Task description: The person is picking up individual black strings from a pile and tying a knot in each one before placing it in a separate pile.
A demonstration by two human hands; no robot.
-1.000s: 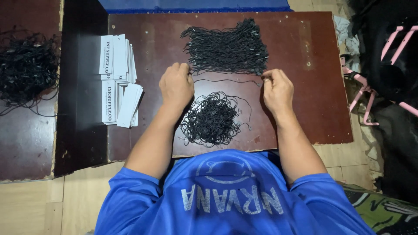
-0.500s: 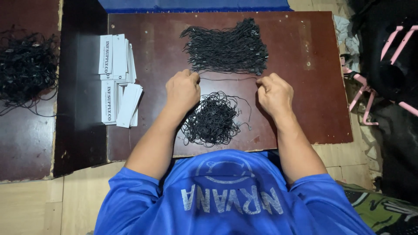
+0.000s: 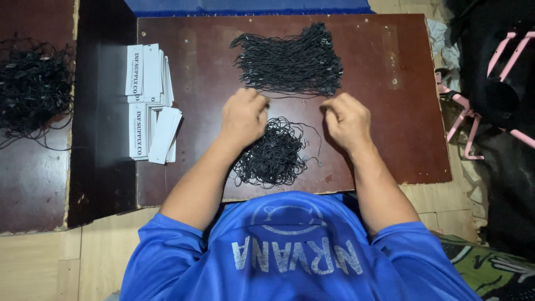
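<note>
1. Far left: a tangled heap of black cords (image 3: 30, 92) lies on a separate dark board (image 3: 33, 184), well apart from both hands.
2. Two overlapping stacks of white paper tags (image 3: 149, 103) lie at the left edge of the brown work board (image 3: 401, 111), left of the left hand.
3. Left hand (image 3: 244, 116): forearm runs up from the blue sleeve, angled inward; back of hand faces the camera, knuckles up, fingers curled under into a loose fist. What they pinch cannot be told; the fingertips are hidden.
4. Between the hands, a thin black cord (image 3: 294, 96) appears stretched from one fist to the other, just below the straightened bundle of black cords (image 3: 290, 61) at the board's upper centre.
5. Loose pile of black cords (image 3: 273, 153) lies below and between the hands, touching the left wrist area.
6. Right hand (image 3: 346, 120): forearm angled inward, mirror of the left; fingers curled shut, thumb side toward the centre. Grip contents not resolvable.
7. Far right: pink frame (image 3: 462, 111) beside dark cloth.
</note>
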